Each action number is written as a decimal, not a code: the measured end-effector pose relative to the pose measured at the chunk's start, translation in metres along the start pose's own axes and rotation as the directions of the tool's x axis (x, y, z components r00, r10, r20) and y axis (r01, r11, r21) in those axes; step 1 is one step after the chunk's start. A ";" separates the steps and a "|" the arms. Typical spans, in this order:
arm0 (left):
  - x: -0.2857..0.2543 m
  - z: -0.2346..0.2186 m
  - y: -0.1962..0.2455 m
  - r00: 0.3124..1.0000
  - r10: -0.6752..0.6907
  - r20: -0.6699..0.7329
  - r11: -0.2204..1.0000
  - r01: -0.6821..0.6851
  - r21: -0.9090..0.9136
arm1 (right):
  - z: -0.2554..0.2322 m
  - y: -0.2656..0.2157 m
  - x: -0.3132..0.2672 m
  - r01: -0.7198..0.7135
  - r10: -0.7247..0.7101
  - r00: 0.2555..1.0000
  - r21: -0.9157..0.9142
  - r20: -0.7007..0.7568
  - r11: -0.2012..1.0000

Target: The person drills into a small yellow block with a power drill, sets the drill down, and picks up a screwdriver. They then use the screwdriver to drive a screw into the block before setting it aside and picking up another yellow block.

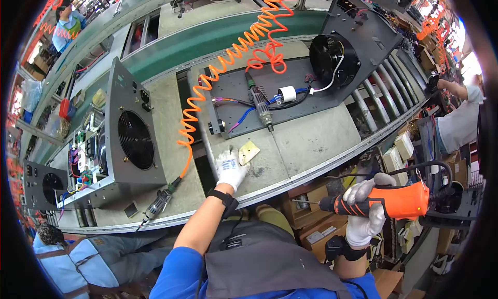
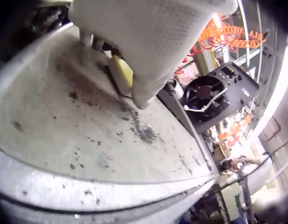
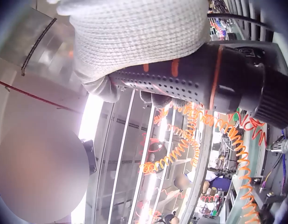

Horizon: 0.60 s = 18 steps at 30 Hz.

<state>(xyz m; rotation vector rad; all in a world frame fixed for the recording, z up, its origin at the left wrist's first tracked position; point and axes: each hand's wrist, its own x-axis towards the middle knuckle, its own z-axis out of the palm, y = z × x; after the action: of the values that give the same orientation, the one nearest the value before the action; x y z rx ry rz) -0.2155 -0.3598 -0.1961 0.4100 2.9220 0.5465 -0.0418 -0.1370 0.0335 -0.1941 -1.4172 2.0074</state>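
My left hand (image 1: 231,168), in a white glove, reaches down to the worn board on the bench. Its thumb lies beside a small yellow block (image 1: 249,153) marked with dark dots, and its fingers point away from me. In the left wrist view, the glove hides part of the yellow block (image 2: 120,73); small dark bits show near the fingertips. Off to the right, my gloved right hand (image 1: 365,205) grips an orange and black power drill (image 1: 399,201) with its bit (image 1: 305,201) pointing left. The right wrist view shows the black drill body (image 3: 181,79) under the glove.
Ahead lies an open metal chassis (image 1: 290,112) with a fan (image 1: 334,60), wires and a pneumatic screwdriver (image 1: 259,104) on a coiled orange hose (image 1: 223,65). Another screwdriver (image 1: 160,203) rests left, beside a second chassis (image 1: 135,133). Rollers (image 1: 381,99) run right; cardboard boxes (image 1: 324,231) stand below.
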 end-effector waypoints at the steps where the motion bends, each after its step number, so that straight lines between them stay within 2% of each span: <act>1: -0.003 -0.004 0.006 1.000 -0.021 0.001 1.000 0.021 0.020 | 0.004 0.003 0.000 0.033 -0.033 0.999 -0.026 -0.006 0.999; 2: -0.009 -0.011 0.009 1.000 -0.019 0.007 1.000 0.019 0.010 | 0.008 0.005 0.000 0.065 -0.066 0.998 -0.054 -0.015 0.996; 4: -0.026 -0.026 0.011 0.965 0.099 0.243 0.931 -0.004 -0.365 | 0.021 0.010 0.003 0.125 -0.125 0.992 -0.029 -0.001 0.992; 6: -0.044 -0.024 0.011 0.953 0.145 0.264 0.928 -0.038 -0.371 | 0.029 0.024 0.001 0.081 -0.080 0.997 0.042 -0.022 0.996; 8: -0.059 -0.017 0.008 0.930 0.201 0.308 0.920 -0.070 -0.387 | 0.038 0.039 -0.001 0.022 -0.036 0.994 0.127 0.107 0.992; 10: -0.064 -0.015 0.008 0.919 0.195 0.342 0.922 -0.054 -0.382 | 0.041 0.071 -0.005 0.034 -0.070 0.980 0.189 0.186 0.981; 12: -0.067 -0.009 0.002 0.915 0.124 0.385 0.893 0.066 -0.444 | 0.041 0.090 -0.011 0.020 -0.069 0.964 0.188 0.258 0.982; 13: -0.068 -0.008 0.001 0.913 0.115 0.391 0.894 0.077 -0.441 | 0.043 0.096 -0.010 0.007 -0.072 0.950 0.210 0.305 0.978; 14: -0.068 -0.007 0.003 0.904 0.091 0.419 0.883 0.121 -0.453 | 0.042 0.098 -0.013 -0.005 -0.061 0.950 0.211 0.306 0.977; 16: -0.067 -0.011 0.005 0.893 0.063 0.445 0.871 0.169 -0.462 | 0.043 0.099 -0.018 -0.145 0.086 0.942 0.162 0.324 0.976; 18: -0.066 -0.015 0.008 0.885 0.066 0.460 0.856 0.186 -0.481 | 0.050 0.098 -0.018 -0.123 0.071 0.960 0.180 0.271 0.976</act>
<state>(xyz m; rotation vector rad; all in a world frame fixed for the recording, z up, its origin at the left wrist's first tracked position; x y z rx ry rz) -0.1537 -0.3768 -0.1741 0.3140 2.2046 1.0246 -0.0937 -0.2062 -0.0374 0.0960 -1.3775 2.3071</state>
